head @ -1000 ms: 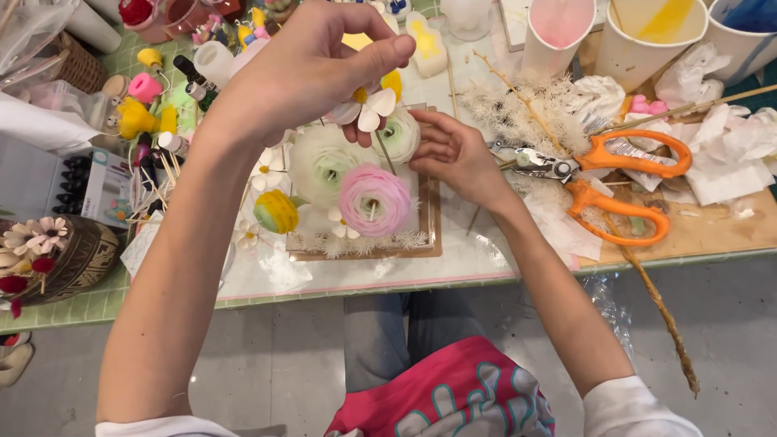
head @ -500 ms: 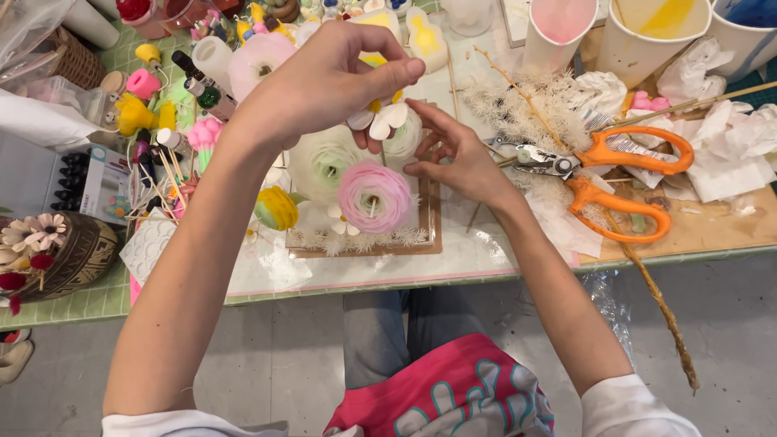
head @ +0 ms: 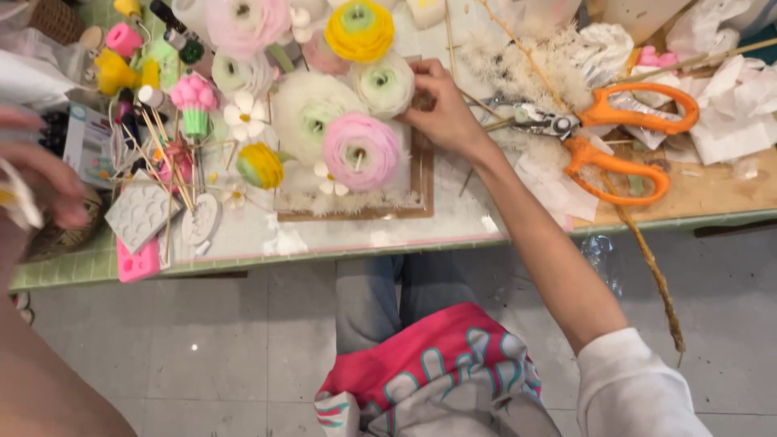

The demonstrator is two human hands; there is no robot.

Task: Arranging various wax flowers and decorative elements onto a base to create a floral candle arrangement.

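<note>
The tabletop (head: 486, 218) is crowded with craft flowers. On it lies a wooden frame (head: 422, 174) filled with pale and pink blooms, a pink flower (head: 360, 150) lowest. The right hand (head: 443, 113) rests at the frame's upper right edge, fingers curled beside a white flower (head: 385, 82). The left hand (head: 36, 174), blurred at the far left, pinches something small and pale. Orange scissors (head: 627, 137) lie just right.

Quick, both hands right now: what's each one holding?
Left hand: blurred at frame edge, pinching a small white piece.
Right hand: fingers on the framed flower arrangement, grip unclear.
</note>
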